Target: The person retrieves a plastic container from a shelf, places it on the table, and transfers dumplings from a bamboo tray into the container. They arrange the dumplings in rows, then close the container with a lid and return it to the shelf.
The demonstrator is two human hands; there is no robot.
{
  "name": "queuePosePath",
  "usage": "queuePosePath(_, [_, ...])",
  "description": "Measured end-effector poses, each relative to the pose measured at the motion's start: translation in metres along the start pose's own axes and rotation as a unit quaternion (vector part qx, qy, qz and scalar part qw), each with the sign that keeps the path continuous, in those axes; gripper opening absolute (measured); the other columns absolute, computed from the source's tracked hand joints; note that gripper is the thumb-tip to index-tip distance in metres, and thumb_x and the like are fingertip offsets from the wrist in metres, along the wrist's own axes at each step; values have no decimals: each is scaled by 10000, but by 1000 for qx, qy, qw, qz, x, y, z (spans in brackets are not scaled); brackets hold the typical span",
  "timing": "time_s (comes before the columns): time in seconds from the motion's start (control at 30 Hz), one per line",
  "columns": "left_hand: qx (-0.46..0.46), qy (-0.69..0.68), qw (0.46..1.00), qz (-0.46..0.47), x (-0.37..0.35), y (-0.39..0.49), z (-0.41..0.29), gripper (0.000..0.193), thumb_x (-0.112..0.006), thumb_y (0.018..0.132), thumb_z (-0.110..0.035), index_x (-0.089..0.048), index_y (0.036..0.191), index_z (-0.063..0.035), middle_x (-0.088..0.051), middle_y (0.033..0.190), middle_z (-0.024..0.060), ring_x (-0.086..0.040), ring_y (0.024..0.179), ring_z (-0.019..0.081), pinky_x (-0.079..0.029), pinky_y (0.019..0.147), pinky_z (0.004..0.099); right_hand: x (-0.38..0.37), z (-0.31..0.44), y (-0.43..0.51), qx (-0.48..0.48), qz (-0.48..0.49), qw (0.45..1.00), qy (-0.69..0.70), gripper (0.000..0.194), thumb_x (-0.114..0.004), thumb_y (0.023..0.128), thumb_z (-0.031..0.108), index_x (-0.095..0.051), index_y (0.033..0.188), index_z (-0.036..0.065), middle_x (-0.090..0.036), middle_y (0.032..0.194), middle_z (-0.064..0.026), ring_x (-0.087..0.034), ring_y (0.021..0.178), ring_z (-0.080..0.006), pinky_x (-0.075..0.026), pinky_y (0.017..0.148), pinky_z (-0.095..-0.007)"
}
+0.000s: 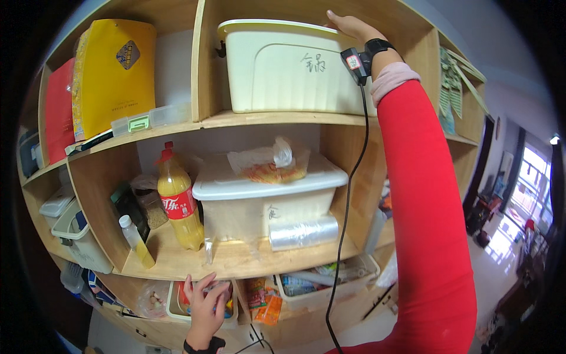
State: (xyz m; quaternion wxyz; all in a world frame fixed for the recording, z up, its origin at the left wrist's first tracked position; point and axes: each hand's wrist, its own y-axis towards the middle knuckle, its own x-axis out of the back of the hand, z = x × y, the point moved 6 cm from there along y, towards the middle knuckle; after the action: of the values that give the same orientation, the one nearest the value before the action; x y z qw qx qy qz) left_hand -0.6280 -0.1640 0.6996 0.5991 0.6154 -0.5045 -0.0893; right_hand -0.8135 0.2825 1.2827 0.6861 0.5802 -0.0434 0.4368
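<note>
My right hand [356, 27] is raised to the top right corner of a large cream lidded plastic bin [287, 75] on the upper shelf. Its thumb shows above the lid's edge; the other fingers are partly hidden, so its hold cannot be told. Low in front of the shelves, my left hand [205, 305] has its fingers apart and holds nothing. Behind it lies an open white bin [174, 305] of packets. On the middle shelf are a white-lidded bin [230, 212], a roll of clear plastic bags [304, 233], a Coca-Cola bottle with yellow contents [179, 203] and a small capped bottle [137, 243].
Yellow [119, 79] and red [59, 110] bags stand upper left beside a clear plastic case [152, 118]. A crumpled plastic bag [274, 166] rests on the middle bin's lid. Orange packets [269, 309] and an open bin [327, 294] sit below. A black cable [345, 199] hangs from my right wrist.
</note>
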Motion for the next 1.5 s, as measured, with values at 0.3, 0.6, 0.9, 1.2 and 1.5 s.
queuePosePath(0.3, [-29,16,999,-13,-26,36,-26,357,-687,820,2,-717,1143,-148,-619,1247,101,-665,1033,217,-221,1197,612,20,20,-7,122,103,980,118,360,-520,1062,289,-749,1136,22,-727,1144,-85,-610,1149,-206,-430,1035,-387])
queuePosePath(0.6, [-213,-72,962,-153,11,211,-96,515,-707,795,44,-663,1282,-118,-555,1353,157,-562,1248,318,-462,1076,438,109,122,-125,236,-41,955,174,303,-565,1053,224,-726,1139,-18,-733,1125,-124,-678,1027,-212,-536,911,-363])
queuePosePath(0.9, [-164,32,952,-255,98,438,-176,752,-804,794,-104,-487,1476,-93,-537,1446,222,-662,1109,357,-562,882,478,96,169,-217,289,85,940,160,355,-556,1068,230,-690,1208,-67,-704,1228,-200,-674,1159,-264,-540,1008,-370])
queuePosePath(1.2, [-211,42,952,-219,90,519,-129,318,-617,931,-117,-736,1225,-141,-752,989,154,-706,862,327,-556,814,388,85,140,-210,341,-73,925,-151,192,-622,986,72,-699,1117,-47,-714,1048,-142,-679,1009,-247,-546,925,-354])
queuePosePath(1.5, [-181,-83,962,-187,101,482,-160,149,-699,946,-108,-717,1020,20,-744,988,208,-717,938,303,-556,822,375,53,159,-154,269,-112,860,-420,262,-614,965,239,-738,1035,19,-711,895,-183,-631,773,-299,-528,735,-399])
